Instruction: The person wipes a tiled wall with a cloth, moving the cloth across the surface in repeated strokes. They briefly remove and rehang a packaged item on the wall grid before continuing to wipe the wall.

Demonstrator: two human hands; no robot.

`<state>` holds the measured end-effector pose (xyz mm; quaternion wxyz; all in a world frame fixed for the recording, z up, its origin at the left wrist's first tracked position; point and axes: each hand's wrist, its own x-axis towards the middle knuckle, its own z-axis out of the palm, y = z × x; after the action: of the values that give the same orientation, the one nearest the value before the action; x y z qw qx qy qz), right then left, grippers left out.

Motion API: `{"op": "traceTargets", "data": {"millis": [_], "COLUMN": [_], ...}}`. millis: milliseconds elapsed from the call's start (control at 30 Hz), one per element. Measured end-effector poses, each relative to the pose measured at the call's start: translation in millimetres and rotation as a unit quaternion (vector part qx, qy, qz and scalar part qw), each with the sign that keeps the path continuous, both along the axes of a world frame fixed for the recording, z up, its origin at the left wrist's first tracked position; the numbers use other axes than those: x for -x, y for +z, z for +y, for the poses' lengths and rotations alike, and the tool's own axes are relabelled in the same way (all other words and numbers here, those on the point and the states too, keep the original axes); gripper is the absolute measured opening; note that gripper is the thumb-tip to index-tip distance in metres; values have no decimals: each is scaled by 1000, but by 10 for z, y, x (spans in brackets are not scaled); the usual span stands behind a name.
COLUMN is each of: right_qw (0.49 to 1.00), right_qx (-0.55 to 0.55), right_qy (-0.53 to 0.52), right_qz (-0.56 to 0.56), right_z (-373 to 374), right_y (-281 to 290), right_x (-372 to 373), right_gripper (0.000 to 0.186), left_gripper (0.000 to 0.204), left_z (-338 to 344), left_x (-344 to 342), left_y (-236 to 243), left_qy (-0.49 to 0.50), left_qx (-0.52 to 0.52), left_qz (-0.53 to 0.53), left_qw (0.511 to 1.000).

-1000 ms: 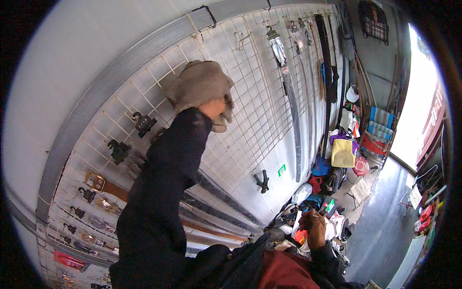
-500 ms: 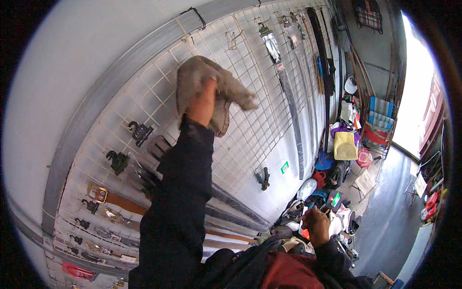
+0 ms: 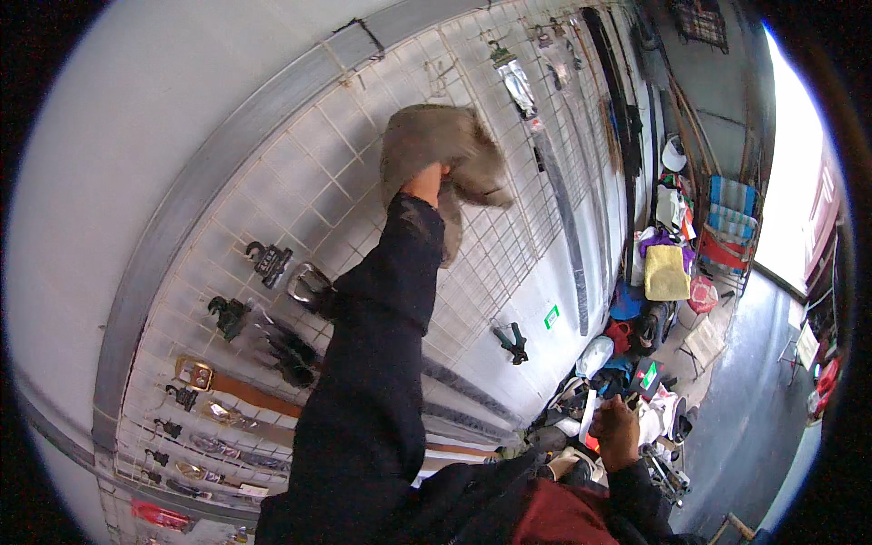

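My left arm reaches up to a white wire grid on the wall. The left hand is closed on a grey-brown cloth, bunched against the grid, its right end blurred by motion. The cloth hides most of the fingers. Lower right, my right hand hangs in front of my body with fingers curled; whether anything is inside them is hidden. Below the left hand, a belt buckle and a black hanger hook are close to my sleeve.
Packaged belts hang along the grid, and a brown belt lies lower left. Clippers with dark handles hang low on the wall. Bags and clothes, with a yellow cloth, pile by the wall near a folding chair.
My left hand and the cloth have moved to the right across the grid. The view has shifted slightly, and my right hand remains curled low on the right.
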<state>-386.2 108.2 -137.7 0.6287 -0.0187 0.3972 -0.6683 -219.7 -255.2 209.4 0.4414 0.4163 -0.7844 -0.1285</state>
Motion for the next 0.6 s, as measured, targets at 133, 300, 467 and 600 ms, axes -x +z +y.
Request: {"op": "traceTargets", "data": {"millis": [133,300,467,600], "right_qw": [1000,1000,999,997], "right_qx": [1,19,6,-6], "right_qy": [3,15,44,30], "right_qz": [-5,-10,29,74], "right_z": [-84,-172,-132,-128], "right_y": [5,-34,-16,21], "right_x": [11,-142,-146,-70], "right_gripper": [30,33,36,36], "left_gripper": [34,33,33,33], "left_z": [72,234,375,281], "left_x": [-109,-220,-390,-394], "left_y": [-200,-593,-791,-659], "left_qy": [-342,-37,64,81], "left_qx": [-101,15,83,100], "left_qz": [453,72,-50,-72], "left_qw": [817,997,993,989]}}
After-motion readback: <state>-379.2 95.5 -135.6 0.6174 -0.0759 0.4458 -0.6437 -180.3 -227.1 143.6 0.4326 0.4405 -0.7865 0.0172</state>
